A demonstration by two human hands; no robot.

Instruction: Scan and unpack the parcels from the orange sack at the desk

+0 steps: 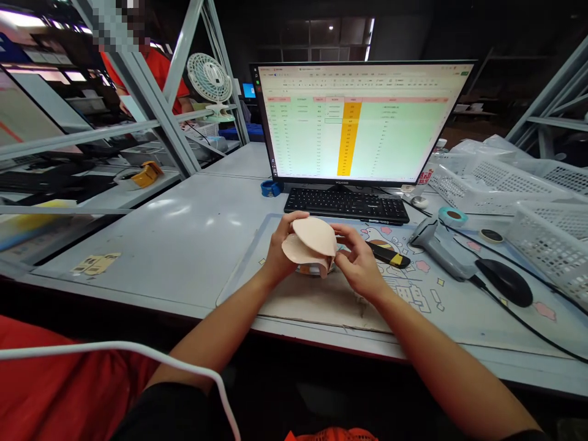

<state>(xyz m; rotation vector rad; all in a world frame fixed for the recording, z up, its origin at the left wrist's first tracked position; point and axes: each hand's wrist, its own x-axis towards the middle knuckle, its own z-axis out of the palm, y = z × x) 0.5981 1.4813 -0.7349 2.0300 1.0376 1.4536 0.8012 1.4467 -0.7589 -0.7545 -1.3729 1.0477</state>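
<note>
Two beige, rounded, thin pads [315, 234], shaped like bra cups and lying one over the other, are held above the front of the printed desk mat [312, 306]. My left hand [281, 248] is closed around their left side, with part of its fingers hidden behind them. At the right edge, the fingers and thumb of my right hand [361, 260] pinch the pads near a small fold. Something with a printed pattern shows just under the pads, but I cannot make it out. A black and yellow box cutter [389, 255] lies right of my right hand.
Behind my hands stand a keyboard [344, 204] and a monitor [367, 135]. On the right are a barcode scanner [441, 248], a black mouse [504, 282], cables, tape rolls and white baskets [551, 239]. Blue tape [271, 188] sits left of the keyboard. A person in red stands behind the left frame.
</note>
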